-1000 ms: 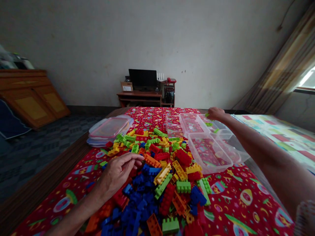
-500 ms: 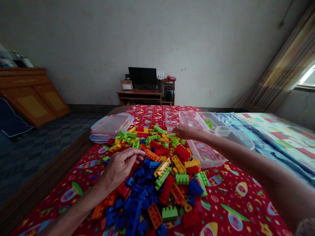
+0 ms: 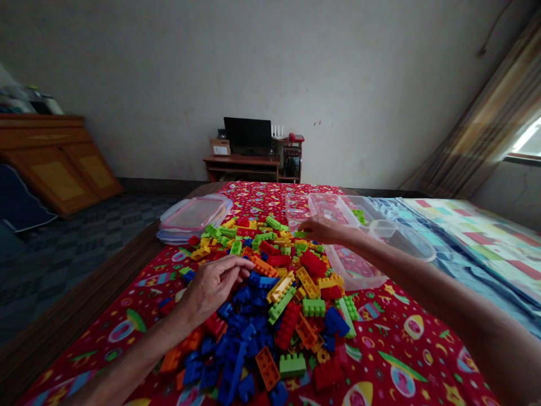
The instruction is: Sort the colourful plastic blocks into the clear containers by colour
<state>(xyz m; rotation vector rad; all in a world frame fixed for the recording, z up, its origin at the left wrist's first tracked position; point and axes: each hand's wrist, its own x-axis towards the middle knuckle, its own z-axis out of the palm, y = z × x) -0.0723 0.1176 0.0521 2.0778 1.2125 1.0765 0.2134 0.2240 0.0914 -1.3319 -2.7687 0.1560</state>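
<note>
A heap of plastic building bricks (image 3: 249,316) in blue, red, orange, yellow and green spreads over the red patterned cloth. My left hand (image 3: 213,285) hovers at the heap's left side, its fingers loosely bent beside an orange brick (image 3: 264,265), with nothing visible in them. At the far right of the heap, my right hand (image 3: 319,228) has its fingertips closed on a green brick (image 3: 300,234). Behind it, a clear plastic box (image 3: 372,210) contains a few green bricks (image 3: 359,216). My right forearm partly covers a nearer clear box (image 3: 355,276).
A stack of clear lids (image 3: 190,220) lies left of the heap. Another round-edged clear container (image 3: 406,239) stands at the right, by a bed with a checked cover (image 3: 477,225). Beyond the table are a desk (image 3: 240,162) with a monitor (image 3: 247,134) and a wooden cabinet (image 3: 63,163).
My right hand has come left from over the far clear box to the heap and now pinches a green brick. My left hand stays almost in place.
</note>
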